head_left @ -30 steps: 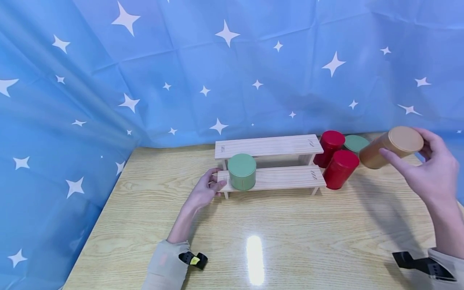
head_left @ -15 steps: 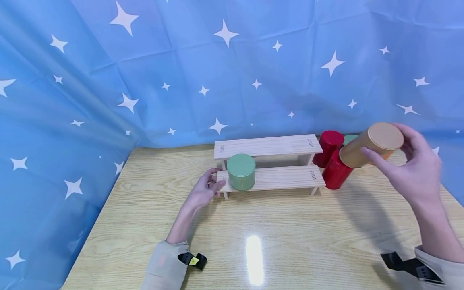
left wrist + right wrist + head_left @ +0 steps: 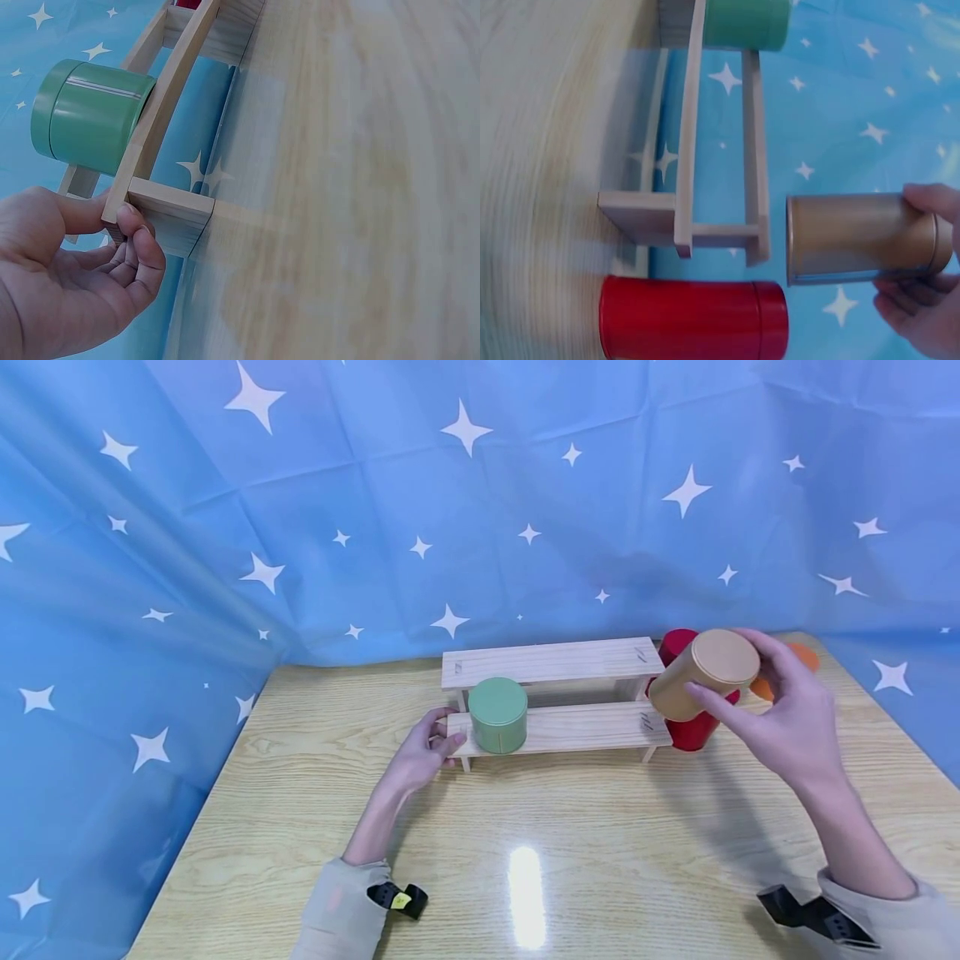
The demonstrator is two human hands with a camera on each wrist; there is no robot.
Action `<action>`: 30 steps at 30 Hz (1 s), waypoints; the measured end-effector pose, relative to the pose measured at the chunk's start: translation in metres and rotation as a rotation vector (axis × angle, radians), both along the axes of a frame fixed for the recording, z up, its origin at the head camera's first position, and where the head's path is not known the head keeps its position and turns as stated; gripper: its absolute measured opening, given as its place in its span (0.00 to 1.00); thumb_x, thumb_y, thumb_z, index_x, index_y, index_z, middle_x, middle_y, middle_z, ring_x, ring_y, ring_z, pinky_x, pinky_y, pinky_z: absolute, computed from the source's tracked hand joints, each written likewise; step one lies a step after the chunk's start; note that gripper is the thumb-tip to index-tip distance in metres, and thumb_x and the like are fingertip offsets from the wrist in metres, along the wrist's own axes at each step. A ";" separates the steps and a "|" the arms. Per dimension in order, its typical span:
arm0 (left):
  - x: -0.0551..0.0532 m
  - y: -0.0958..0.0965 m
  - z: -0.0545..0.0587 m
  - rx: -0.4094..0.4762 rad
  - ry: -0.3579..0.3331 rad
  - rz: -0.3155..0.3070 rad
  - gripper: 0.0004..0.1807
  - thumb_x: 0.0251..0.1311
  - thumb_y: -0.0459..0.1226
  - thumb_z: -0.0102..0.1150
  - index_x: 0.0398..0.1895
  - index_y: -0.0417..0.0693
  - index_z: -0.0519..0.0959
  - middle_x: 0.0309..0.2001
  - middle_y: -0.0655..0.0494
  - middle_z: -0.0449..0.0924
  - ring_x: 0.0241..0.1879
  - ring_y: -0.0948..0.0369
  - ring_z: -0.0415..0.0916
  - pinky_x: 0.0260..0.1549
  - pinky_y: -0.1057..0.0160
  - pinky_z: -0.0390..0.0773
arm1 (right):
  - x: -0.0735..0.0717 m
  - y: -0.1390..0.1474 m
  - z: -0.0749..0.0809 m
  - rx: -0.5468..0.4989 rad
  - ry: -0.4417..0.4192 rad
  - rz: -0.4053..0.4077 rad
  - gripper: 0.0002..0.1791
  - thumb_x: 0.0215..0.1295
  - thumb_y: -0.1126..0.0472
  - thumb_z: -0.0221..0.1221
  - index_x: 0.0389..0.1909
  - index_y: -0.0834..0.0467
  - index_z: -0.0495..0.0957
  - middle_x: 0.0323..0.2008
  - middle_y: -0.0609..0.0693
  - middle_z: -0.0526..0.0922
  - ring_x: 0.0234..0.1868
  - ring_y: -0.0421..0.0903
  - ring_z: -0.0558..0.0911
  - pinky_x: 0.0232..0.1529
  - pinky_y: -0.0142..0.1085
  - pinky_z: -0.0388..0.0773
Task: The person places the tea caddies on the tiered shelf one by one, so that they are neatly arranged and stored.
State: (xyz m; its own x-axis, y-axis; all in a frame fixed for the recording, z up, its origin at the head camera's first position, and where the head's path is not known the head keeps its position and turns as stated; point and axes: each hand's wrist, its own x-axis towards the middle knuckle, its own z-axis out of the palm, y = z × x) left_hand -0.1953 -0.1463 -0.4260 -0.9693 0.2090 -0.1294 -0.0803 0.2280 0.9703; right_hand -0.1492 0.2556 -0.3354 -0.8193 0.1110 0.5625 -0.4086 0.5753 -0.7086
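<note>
My left hand [image 3: 420,756] pinches the left end of the lower board of a two-step wooden rack [image 3: 585,728], thumb on top and fingers beneath, as the left wrist view [image 3: 97,277] confirms. Close beside that hand, a short green canister [image 3: 498,717] stands upright on the lower step. My right hand [image 3: 795,718] grips a tall gold-brown canister [image 3: 697,672] near its lidded end. In the head view it is tilted and overlaps the rack's right end; the right wrist view shows it held above the table, apart from the rack.
Two red canisters stand right of the rack; the front one [image 3: 693,731] is partly covered by the gold canister, and the rear one [image 3: 677,643] shows its lid. An orange round thing [image 3: 804,657] shows behind my right hand. A blue star-printed cloth [image 3: 420,485] hangs behind the table [image 3: 600,843].
My right hand has carried the gold canister leftward, from beyond the red canisters to the rack's right end. It now hides the green lid behind. My left hand has stayed put.
</note>
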 end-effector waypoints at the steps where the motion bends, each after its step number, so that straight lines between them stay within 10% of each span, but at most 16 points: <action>1: 0.000 0.000 0.000 -0.002 0.000 0.000 0.31 0.71 0.31 0.58 0.74 0.37 0.61 0.40 0.48 0.68 0.33 0.60 0.70 0.37 0.62 0.82 | 0.000 -0.002 -0.001 0.008 -0.005 0.004 0.41 0.48 0.73 0.76 0.67 0.56 0.74 0.52 0.37 0.78 0.49 0.30 0.78 0.49 0.16 0.71; 16: 0.001 0.001 0.002 -0.009 0.009 -0.004 0.30 0.72 0.31 0.57 0.74 0.37 0.61 0.39 0.49 0.68 0.33 0.60 0.70 0.38 0.61 0.83 | -0.011 -0.035 -0.012 0.047 -0.054 0.127 0.42 0.48 0.70 0.77 0.67 0.55 0.73 0.55 0.49 0.80 0.53 0.30 0.75 0.54 0.19 0.69; 24: 0.002 0.001 0.002 -0.006 0.010 -0.003 0.30 0.72 0.30 0.56 0.74 0.36 0.60 0.39 0.49 0.68 0.33 0.61 0.70 0.37 0.62 0.83 | -0.017 -0.054 -0.019 0.077 -0.058 0.186 0.41 0.51 0.67 0.77 0.68 0.56 0.72 0.51 0.50 0.81 0.41 0.34 0.77 0.32 0.20 0.74; 30: 0.002 0.000 0.002 -0.007 0.009 -0.005 0.30 0.72 0.31 0.56 0.74 0.36 0.60 0.40 0.49 0.68 0.33 0.60 0.70 0.38 0.61 0.83 | -0.024 -0.068 -0.030 0.122 -0.065 0.222 0.39 0.52 0.63 0.77 0.66 0.56 0.74 0.53 0.51 0.82 0.49 0.36 0.78 0.50 0.24 0.73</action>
State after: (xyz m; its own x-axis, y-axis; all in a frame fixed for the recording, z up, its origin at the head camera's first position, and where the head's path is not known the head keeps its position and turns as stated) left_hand -0.1934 -0.1458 -0.4239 -0.9695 0.2125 -0.1220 -0.0704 0.2354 0.9694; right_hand -0.1729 0.1879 -0.3651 -0.8512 -0.1407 0.5057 -0.4898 0.5593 -0.6688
